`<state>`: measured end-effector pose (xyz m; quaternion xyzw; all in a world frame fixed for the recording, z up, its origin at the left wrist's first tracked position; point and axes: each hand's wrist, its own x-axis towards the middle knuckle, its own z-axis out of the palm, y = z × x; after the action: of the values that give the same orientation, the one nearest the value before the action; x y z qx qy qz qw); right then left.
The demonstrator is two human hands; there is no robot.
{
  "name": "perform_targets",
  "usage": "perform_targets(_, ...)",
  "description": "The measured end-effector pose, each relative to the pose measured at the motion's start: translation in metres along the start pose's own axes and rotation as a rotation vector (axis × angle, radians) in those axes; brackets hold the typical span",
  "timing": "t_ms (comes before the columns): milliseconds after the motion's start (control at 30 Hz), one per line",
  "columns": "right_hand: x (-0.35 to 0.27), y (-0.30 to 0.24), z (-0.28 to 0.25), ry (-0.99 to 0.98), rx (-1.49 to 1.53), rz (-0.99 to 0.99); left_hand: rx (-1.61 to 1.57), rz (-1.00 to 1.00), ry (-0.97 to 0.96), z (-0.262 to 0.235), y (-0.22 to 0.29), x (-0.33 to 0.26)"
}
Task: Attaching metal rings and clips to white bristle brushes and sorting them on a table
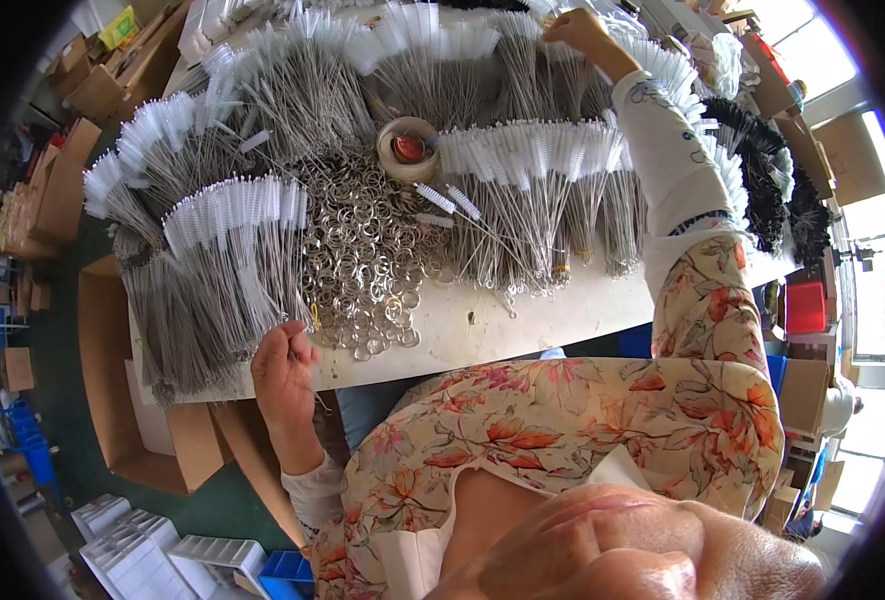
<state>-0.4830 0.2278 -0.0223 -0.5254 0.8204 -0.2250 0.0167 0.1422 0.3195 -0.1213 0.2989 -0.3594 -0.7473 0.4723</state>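
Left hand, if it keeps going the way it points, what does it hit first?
Left hand sits at the table edge, fingers aimed up and away. First in line looks like the wire brush bundle right above it, or the ring pile; depth is unclear.

Single head-worn fisheye view — steeply downward, close over the white worktable (483, 325).

Thin twisted-wire brushes with white bristle tips (225, 215), fanned in dense bundles across the white table, stems pointing toward the near edge. A heap of small silver metal rings (363, 255) piled at the middle, between the left bundles and the right-hand brush row (533, 160).
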Motion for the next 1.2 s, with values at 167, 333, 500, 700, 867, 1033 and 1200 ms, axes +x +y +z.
perform_targets(167,-0.031,0.001,-0.1,0.407,-0.342,-0.824,0.23,-0.033,-0.12,0.049,0.01,0.023)
perform_targets(333,-0.114,-0.24,-0.021,-0.347,1.014,-0.372,0.405,0.272,-0.073,0.068,0.033,0.018)
perform_targets(500,-0.259,-0.261,-0.009,-0.319,0.862,-0.521,0.388,0.492,-0.404,0.167,0.006,0.042)
perform_targets(700,-0.3,-0.252,0.055,-0.012,1.28,-0.426,0.588,0.965,-0.153,0.124,0.001,0.035)
perform_targets(867,-0.342,-0.245,0.105,-0.45,1.944,0.148,0.728,1.094,-0.506,0.107,-0.042,0.012)
perform_targets(1033,-0.353,-0.225,0.083,-0.457,1.95,0.105,0.978,1.066,-0.419,0.084,-0.074,-0.021)
perform_targets(1200,-0.369,-0.198,0.034,-0.517,-0.293,-0.519,0.981,0.555,-0.471,0.038,-0.102,-0.037)
